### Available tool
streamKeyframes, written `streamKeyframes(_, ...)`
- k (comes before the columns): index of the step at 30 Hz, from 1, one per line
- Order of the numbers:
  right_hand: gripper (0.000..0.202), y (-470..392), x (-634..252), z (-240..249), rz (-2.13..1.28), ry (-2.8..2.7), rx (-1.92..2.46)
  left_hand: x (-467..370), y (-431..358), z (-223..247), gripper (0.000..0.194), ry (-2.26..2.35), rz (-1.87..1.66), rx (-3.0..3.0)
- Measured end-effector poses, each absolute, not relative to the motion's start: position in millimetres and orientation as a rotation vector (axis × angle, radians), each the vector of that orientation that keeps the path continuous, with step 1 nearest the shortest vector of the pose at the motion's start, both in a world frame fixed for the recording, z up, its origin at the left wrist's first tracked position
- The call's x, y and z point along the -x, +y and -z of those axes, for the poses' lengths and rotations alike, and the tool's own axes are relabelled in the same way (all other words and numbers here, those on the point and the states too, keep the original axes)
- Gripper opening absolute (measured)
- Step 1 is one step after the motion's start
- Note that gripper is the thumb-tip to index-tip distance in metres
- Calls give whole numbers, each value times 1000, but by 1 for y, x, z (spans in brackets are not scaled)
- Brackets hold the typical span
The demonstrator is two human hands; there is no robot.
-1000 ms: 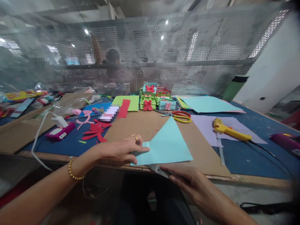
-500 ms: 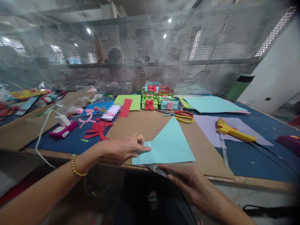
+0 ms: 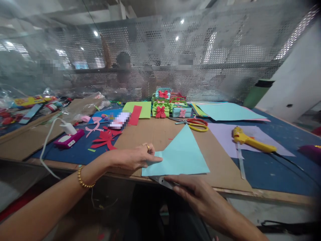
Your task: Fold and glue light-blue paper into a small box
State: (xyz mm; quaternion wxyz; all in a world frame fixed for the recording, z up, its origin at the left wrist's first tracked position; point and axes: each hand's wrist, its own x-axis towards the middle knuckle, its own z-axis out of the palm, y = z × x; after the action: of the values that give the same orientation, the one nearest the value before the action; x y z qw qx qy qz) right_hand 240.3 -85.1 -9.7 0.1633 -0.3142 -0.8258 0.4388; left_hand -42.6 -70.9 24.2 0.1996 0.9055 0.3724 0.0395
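Observation:
Light blue folded paper [image 3: 182, 154] lies on the brown cardboard [image 3: 218, 167], its tip pointing away from me. My left hand [image 3: 135, 157] rests on the paper's left part, index finger stretched out over it, a ring on one finger. At the paper's front edge, my right hand [image 3: 190, 190] is closed around a grey metal tool [image 3: 162, 181] with a pointed end and a round pivot; the rest of it is hidden by the fingers. The tool's tip reaches just under the near edge of the paper.
Red and yellow scissors [image 3: 198, 125] lie beyond the paper. A yellow glue gun [image 3: 253, 140] is at the right on lilac paper. Small decorated paper bags [image 3: 160, 110] stand at the back. Red paper scraps [image 3: 105, 139] and a purple adapter [image 3: 69, 139] sit left.
My right hand has shifted slightly left with the metal tool along the paper's front edge. My left hand stays on the paper.

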Motion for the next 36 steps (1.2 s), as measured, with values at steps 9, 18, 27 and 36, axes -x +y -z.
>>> streamKeyframes(9,37,-89,-237,1,-1280,-2351,840,44,-70,-20,50,1045,-158,-2567)
streamKeyframes(18,34,-98,-243,8,-1284,-2397,831,43,-71,-20,51,1089,-112,-2523)
streamKeyframes(27,45,-76,-314,-22,-483,-1956,1231,34,-90,-26,50,1212,-158,-2385)
streamKeyframes(36,37,13,-307,-19,57,-2035,1796,1,-104,-15,43,1509,-270,-2409)
